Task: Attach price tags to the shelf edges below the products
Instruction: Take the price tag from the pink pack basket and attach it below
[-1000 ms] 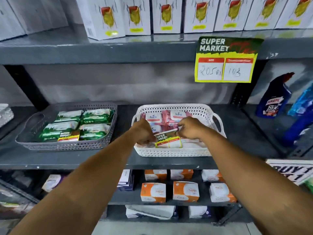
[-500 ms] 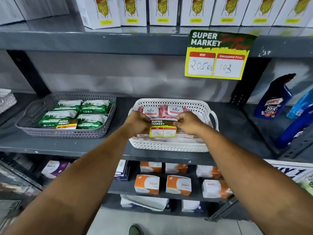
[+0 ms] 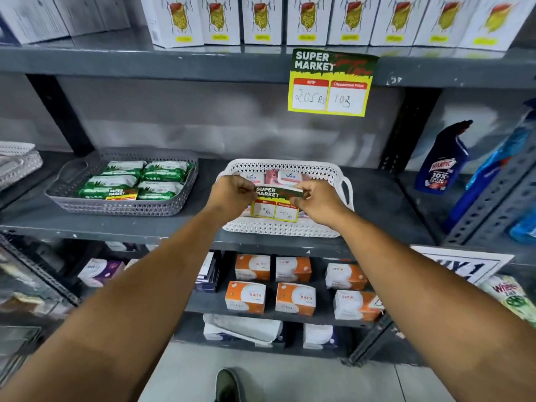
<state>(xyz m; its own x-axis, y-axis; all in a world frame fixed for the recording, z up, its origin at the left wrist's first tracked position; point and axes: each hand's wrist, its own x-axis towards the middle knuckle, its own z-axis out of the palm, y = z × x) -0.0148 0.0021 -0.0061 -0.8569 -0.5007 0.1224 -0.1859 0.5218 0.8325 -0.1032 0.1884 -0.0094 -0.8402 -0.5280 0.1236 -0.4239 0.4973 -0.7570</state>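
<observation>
A: Since a second ago the tag (image 3: 275, 206) has come up out of the white basket (image 3: 346, 187); it lay low among the packs and is now held upright over the basket's front half.

B: Who has it?

A: Both hands. The left hand (image 3: 230, 195) pinches the tag's top left corner at 9 o'clock, the right hand (image 3: 317, 203) the top right corner at 3 o'clock. Each grip is clamped on the tag, fingers curled in.

B: Can you read it?

A: "SUPER MARKET" on a green band, two white boxes below with handwritten figures too small to make out.

B: Is it on the shelf edge (image 3: 116, 232)?

A: No. It hangs between the hands, above the basket's front rim, apart from the edge.

B: What else?

A: A big tag (image 3: 330, 82) is stuck on the upper shelf's edge at 12 o'clock, reading 205 and 103. At 9 o'clock a grey basket (image 3: 87, 203) holds green packs (image 3: 121, 181), with a small tag (image 3: 121, 194) lying on the front ones. Pink packs (image 3: 287, 177) sit in the white basket behind the hands. A blue bottle (image 3: 441, 163) stands at 3 o'clock. Orange boxes (image 3: 295, 297) fill the shelf below, at 6 o'clock.
</observation>
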